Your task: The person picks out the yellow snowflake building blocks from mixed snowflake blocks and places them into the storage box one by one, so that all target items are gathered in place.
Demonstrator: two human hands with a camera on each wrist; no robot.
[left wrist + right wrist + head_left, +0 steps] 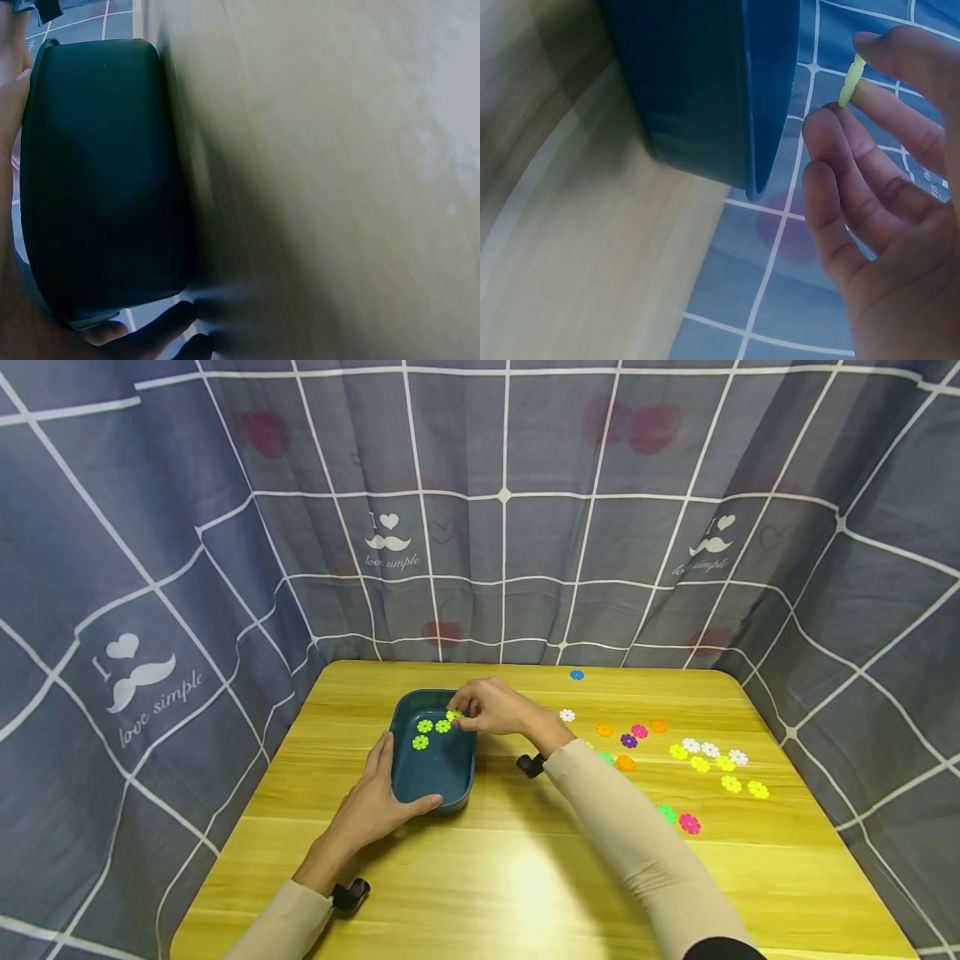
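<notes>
Right hand (491,706): holding. Thumb and forefinger pinch one yellow-green flower-shaped disc (852,81); the right-wrist view shows it edge-on, with the remaining fingers loosely bent and bearing nothing. In the head view this disc is located over the far right part of the dark teal tray (442,770).

Left hand (378,802): holding. It spans the tray's near left corner, thumb at the near rim, fingers along the left wall. The tray stands on the wood-grain table (517,868). Three further yellow-green discs (421,742) lie inside, towards its far end.

Assessment of the disc: thin, apparently plastic, judged very light and fairly stiff. The notched edge should give fingertips some purchase; the flat faces may prove slippery. Breakage appears unlikely; the greater risk is a slip from too shallow a pinch. Best hold: across both faces near the rim, or at opposite notches when lying flat.

Assessment of the tray: smooth, rigid-looking, probably light enough to slide if knocked. Steadying at rim and wall is judged adequate.
</notes>
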